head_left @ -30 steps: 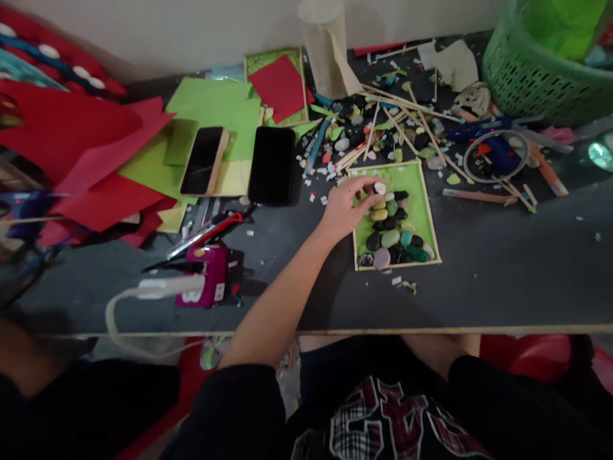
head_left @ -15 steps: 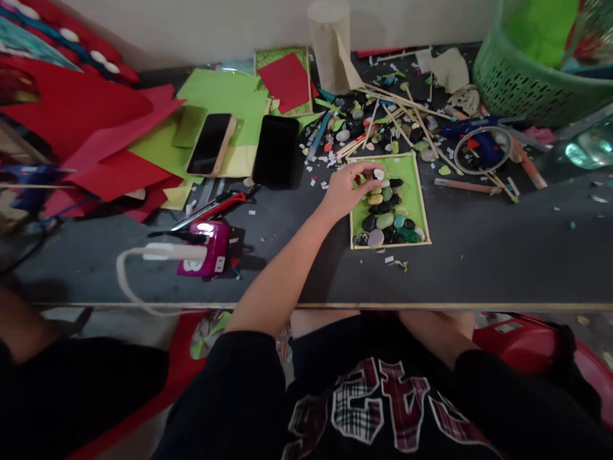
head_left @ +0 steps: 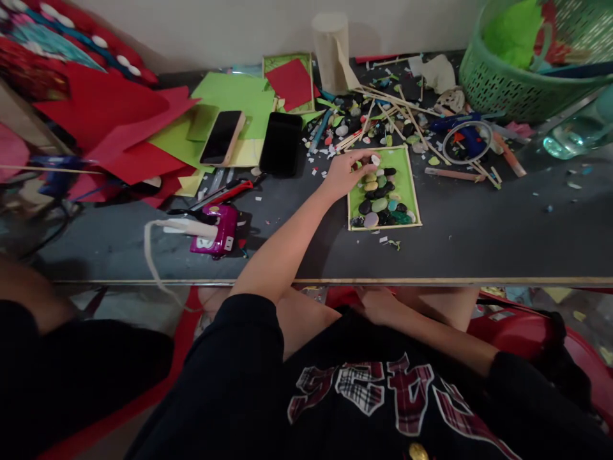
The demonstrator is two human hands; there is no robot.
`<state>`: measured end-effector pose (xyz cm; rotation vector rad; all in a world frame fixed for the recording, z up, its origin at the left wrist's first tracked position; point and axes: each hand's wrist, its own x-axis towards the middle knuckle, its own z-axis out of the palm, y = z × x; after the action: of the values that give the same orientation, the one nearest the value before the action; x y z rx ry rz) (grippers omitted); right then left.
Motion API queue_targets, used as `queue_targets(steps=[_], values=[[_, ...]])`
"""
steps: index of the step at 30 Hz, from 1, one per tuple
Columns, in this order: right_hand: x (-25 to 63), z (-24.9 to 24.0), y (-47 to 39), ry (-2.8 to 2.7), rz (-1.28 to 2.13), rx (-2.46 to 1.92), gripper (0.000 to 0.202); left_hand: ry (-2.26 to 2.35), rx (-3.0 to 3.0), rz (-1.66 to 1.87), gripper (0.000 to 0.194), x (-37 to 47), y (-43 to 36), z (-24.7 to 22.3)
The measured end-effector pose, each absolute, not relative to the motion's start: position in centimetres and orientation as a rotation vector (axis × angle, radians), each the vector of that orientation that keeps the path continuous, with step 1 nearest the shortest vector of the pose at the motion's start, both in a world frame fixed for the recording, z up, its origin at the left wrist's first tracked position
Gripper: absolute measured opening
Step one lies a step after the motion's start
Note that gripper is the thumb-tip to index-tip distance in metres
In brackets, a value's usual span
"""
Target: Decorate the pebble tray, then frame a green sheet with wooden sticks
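Over the far part of a green framed panel (head_left: 403,176) on the dark table (head_left: 479,243), the left hand (head_left: 343,175) pinches a white pebble (head_left: 375,160) between thumb and fingertips; coloured pebbles (head_left: 380,205) lie nearer on the panel; the right hand (head_left: 377,305) lies off the table, its finger spread impossible to tell.

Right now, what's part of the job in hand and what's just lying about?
In the job:
left hand, pinching a small white piece
green panel with a stick border
pebbles set on it
possibly the loose pebbles behind it, as spares

Apparently just lying about:
pale-edged phone
black phone
purple power adapter
paper roll
green basket
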<state>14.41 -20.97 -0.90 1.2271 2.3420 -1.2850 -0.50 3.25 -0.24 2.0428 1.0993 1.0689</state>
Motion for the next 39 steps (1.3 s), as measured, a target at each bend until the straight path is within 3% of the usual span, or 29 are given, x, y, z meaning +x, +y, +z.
queue_targets(steps=[3,5,8,11,14,18,27,39], values=[[16.6,5.0,-20.6,2.392,-1.283,0.833,0.034,1.091,2.054,1.054,0.026,-0.5,3.1,-0.1],[18.2,8.8,-18.2,2.505,-1.477,0.655,0.022,1.065,2.056,1.052,0.027,-0.4,3.1,-0.3],[19.9,10.9,-11.4,2.954,-1.591,1.168,0.015,1.039,2.038,1.117,0.029,-0.1,3.2,-0.8],[20.6,8.2,-3.7,3.391,-1.074,1.89,0.025,1.052,1.992,1.193,0.031,0.2,2.9,-1.1],[20.7,4.1,1.3,3.492,-0.83,1.905,0.046,1.061,1.956,1.191,0.035,0.5,2.4,-1.0],[20.4,1.4,2.5,3.506,-0.769,1.769,0.046,1.086,1.941,1.161,0.033,0.7,2.3,-0.7],[20.9,1.3,2.5,3.552,-0.716,1.533,0.052,1.155,2.105,1.112,0.024,0.8,2.4,-0.6],[21.4,0.7,2.6,3.535,-0.65,1.643,0.049,1.159,2.141,1.113,0.034,1.5,2.7,-0.1]])
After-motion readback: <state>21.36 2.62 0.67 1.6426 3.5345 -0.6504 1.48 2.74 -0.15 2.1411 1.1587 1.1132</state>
